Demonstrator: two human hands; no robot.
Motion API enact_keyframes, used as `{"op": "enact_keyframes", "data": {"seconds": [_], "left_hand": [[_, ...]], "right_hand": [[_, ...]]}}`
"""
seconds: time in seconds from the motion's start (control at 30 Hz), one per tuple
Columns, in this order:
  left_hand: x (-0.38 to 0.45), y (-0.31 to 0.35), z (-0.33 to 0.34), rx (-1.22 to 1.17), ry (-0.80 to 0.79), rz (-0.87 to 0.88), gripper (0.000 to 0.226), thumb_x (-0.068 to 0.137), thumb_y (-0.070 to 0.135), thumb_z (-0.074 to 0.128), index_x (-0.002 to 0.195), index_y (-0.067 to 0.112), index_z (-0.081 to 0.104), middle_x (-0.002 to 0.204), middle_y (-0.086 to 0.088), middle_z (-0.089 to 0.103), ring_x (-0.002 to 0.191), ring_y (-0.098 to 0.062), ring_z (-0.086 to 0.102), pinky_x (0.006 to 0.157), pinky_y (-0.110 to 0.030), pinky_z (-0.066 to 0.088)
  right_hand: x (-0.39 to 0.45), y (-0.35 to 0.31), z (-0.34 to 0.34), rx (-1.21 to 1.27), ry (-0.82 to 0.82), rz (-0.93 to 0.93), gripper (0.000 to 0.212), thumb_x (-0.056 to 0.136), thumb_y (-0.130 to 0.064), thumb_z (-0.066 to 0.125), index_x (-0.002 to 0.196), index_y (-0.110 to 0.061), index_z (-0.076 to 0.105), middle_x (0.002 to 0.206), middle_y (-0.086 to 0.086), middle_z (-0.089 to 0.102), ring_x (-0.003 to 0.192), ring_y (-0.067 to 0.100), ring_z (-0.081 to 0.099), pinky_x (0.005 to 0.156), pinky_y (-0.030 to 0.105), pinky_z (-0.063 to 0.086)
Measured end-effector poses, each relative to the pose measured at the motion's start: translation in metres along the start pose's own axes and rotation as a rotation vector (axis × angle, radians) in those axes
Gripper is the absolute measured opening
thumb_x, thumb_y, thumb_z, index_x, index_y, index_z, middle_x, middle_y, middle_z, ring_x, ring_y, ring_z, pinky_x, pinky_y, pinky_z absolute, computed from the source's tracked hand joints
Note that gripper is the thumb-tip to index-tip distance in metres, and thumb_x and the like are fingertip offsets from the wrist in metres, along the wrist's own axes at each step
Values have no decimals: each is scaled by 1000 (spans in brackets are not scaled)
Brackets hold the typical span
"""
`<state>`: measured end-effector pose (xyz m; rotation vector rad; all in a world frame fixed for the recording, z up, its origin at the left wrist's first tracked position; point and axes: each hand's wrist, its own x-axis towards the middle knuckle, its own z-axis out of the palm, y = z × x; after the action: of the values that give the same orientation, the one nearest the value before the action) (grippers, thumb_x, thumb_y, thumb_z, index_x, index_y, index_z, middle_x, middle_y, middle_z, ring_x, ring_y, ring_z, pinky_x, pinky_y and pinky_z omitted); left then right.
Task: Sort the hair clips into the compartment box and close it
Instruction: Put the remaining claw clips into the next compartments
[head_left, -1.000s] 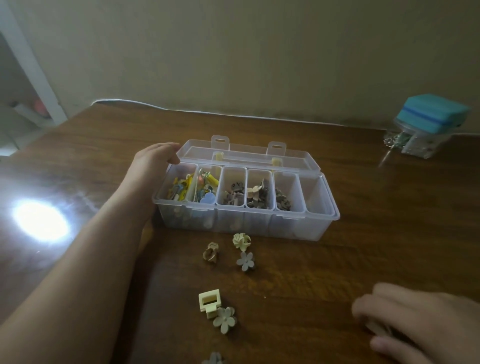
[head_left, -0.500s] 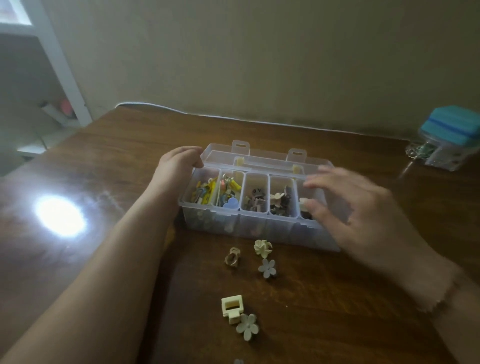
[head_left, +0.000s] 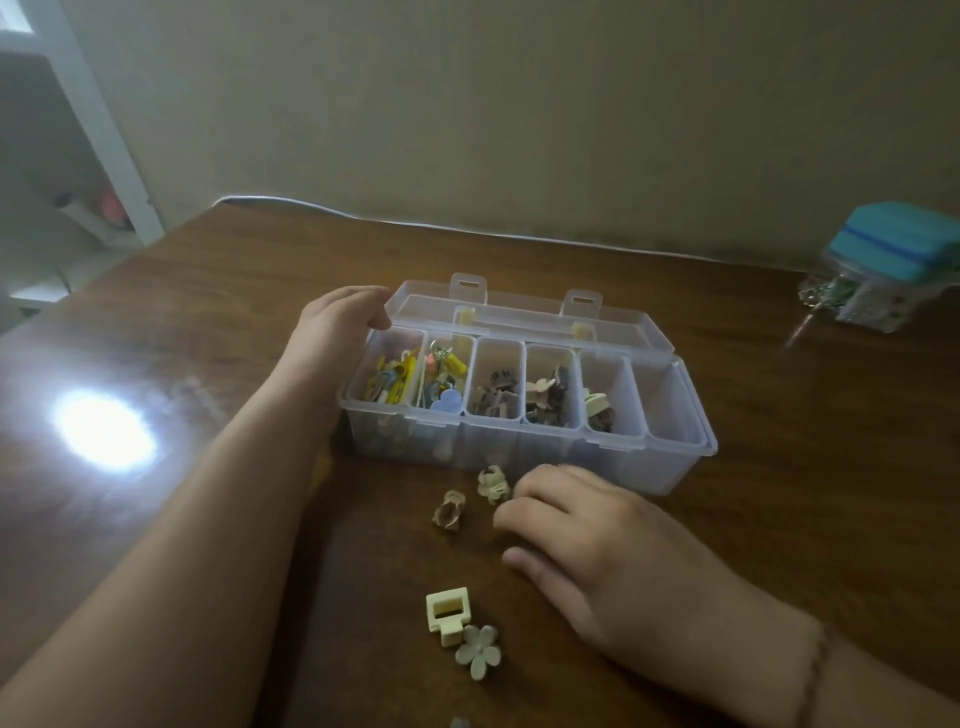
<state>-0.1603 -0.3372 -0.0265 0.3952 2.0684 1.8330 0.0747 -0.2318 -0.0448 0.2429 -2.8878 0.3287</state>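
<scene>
The right hand (head_left: 587, 545) has dropped from the box (head_left: 524, 415) onto the table clips, fingers curled; the left hand (head_left: 332, 332) still grips the box's end.

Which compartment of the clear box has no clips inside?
The rightmost compartment of the box; it looks empty, while the other five hold clips.

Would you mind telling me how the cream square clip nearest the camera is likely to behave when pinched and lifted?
The cream square clip looks like rigid moulded plastic, so probably stiff and light. Its blocky shape should not roll. It touches the flower clip, which may shift when lifted.
</scene>
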Motion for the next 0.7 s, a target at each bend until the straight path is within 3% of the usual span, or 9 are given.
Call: {"op": "enact_keyframes", "data": {"seconds": [0.1,0.2,0.27,0.33,0.43,0.5,0.57,0.63,0.7], "left_hand": [[1,0,1,-8,-7,5,33,85,7,48,100,26,70,109,7,62,121,-21,54,102,-40,46],[0,-1,0,5,-7,7,28,89,9,48,92,25,70,116,5,62,123,-22,54,106,-45,44],[1,-1,-2,10,0,4,24,90,12,48,89,22,70,119,5,64,124,-22,55,108,-48,44],[1,-1,-2,10,-2,0,24,92,13,49,88,22,70,126,2,64,125,-22,55,108,-48,43],[0,-1,-1,15,-1,5,23,92,12,49,90,22,70,123,2,63,125,-21,54,108,-46,43],[-2,-1,-2,8,-1,-1,24,92,12,49,90,21,71,119,4,63,125,-21,54,108,-46,43],[-2,0,-2,0,4,-14,23,90,12,50,90,20,72,122,3,64,124,-21,54,109,-47,43],[-2,0,-2,-2,17,-15,21,90,13,50,86,17,71,123,3,64,124,-21,55,109,-47,42],[-4,1,-1,-4,22,-13,20,91,13,51,84,17,69,122,1,64,124,-20,54,108,-44,43]], "right_hand": [[-2,2,-17,45,45,-126,18,92,-26,60,109,-20,62,106,-4,60,94,12,58,74,32,54],[-11,11,-48,137,377,-96,19,89,-30,65,99,-14,65,92,-1,64,84,14,61,71,32,52],[-16,27,-63,87,537,40,20,85,-34,65,95,-16,61,88,-2,62,82,12,60,69,29,51],[-18,46,-67,30,542,235,22,84,-42,62,92,-22,59,88,-6,61,83,8,58,70,30,51],[-18,65,-56,-79,341,388,31,86,-56,47,88,-30,63,92,-11,61,97,9,54,81,42,50],[-17,68,-52,-131,278,357,47,90,-61,38,83,-28,70,93,-13,66,108,14,52,92,45,43],[-15,62,-55,-180,371,286,48,94,-56,42,79,-22,72,91,-10,69,109,21,55,96,46,40],[-13,47,-55,-162,545,164,36,94,-42,55,78,-13,70,87,-2,69,98,25,60,88,48,44],[-7,24,-46,-82,546,-4,26,92,-30,59,87,-8,71,93,5,68,91,24,62,79,43,49]]}}
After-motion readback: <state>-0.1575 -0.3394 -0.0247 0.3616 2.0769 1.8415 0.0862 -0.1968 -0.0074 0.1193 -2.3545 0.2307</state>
